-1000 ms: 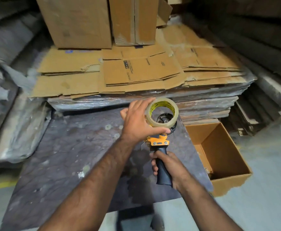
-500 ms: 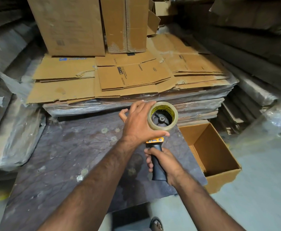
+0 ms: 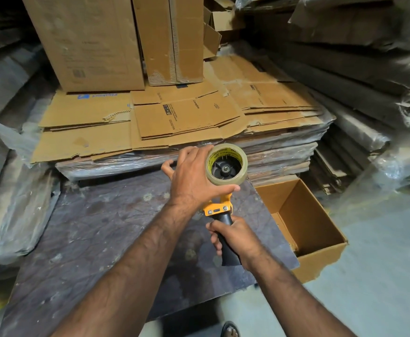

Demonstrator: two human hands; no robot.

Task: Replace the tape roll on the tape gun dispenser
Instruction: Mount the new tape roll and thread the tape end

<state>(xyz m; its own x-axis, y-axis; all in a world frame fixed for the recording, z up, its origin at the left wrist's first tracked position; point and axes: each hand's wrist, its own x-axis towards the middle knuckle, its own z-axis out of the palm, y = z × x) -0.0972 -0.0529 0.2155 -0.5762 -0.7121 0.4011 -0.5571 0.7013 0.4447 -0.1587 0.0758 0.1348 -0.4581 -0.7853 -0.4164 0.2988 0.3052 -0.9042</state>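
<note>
The tape gun (image 3: 218,210) has an orange frame and a black handle, and it stands upright above the dark board. My right hand (image 3: 235,239) grips the black handle from below. A clear tape roll (image 3: 241,175) with a yellow printed core sits around the gun's black hub. My left hand (image 3: 191,178) wraps the roll's left side, thumb under it and fingers over the top.
A dark stained board (image 3: 101,239) lies under my hands. An open, empty cardboard box (image 3: 308,222) stands to the right on the floor. Flattened cartons (image 3: 174,122) are stacked behind, with upright boxes (image 3: 89,42) on them. Plastic-wrapped bundles (image 3: 9,203) line both sides.
The tape roll has gone from tilted above the hub to seated squarely around it. Both hands and the gun have kept their grip as the camera view shifted.
</note>
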